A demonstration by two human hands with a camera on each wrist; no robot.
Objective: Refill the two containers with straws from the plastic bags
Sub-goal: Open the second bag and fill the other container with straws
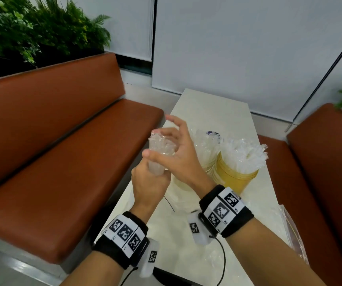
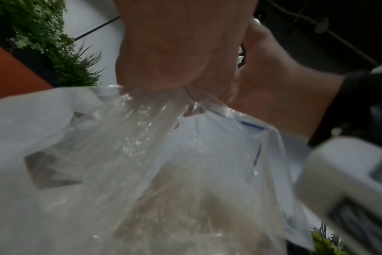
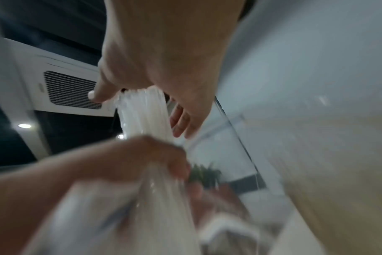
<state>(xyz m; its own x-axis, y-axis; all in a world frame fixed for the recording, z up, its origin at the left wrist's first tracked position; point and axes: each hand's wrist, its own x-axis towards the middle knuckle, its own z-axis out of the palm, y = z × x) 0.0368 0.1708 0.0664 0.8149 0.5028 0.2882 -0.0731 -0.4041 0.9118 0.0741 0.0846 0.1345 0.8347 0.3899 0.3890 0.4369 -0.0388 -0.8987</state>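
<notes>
Left hand [image 1: 148,182] gripping straws [image 1: 159,150], right hand [image 1: 178,153] splayed

Pale table [image 1: 211,112], two straw-filled containers [image 1: 235,176]

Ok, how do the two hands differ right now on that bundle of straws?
The left hand grips the bundle of straws low down, fingers curled round it; the right hand is at its top end, fingers spread. The left hand sits nearer the person, the right hand reaches across from the yellow container's side. Both hands are raised above the table.
</notes>
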